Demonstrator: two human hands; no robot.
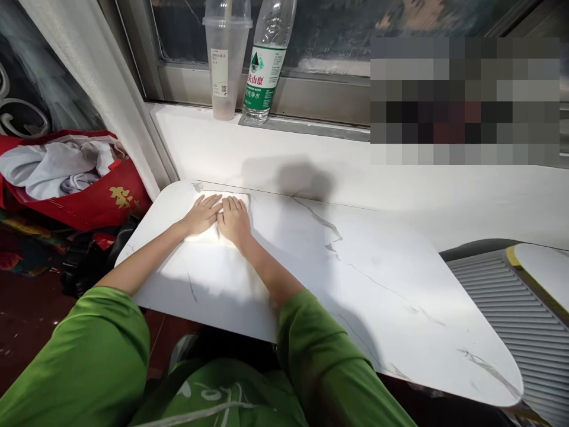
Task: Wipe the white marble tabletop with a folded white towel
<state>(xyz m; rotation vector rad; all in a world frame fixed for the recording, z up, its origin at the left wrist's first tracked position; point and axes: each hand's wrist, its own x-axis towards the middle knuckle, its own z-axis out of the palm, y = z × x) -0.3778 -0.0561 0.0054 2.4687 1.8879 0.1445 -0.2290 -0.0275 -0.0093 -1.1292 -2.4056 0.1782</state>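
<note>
A pale, folded cloth or paper [212,233] lies flat on the white marbled table [382,284], near its far left corner. My left hand [202,214] rests palm down on its left part, fingers stretched out. Beside it, my right hand [234,219] presses flat on the right part of the same pale piece, its fingers extended and slightly apart. The fingertips of both hands come close together near the middle. Neither hand grips anything.
A clear plastic cup [226,65] and a water bottle [267,65] stand on the window sill behind the table. At the left is a red bag [98,201] with white cloth [53,163] inside. A grey ribbed surface [502,296] lies beyond the table's right edge.
</note>
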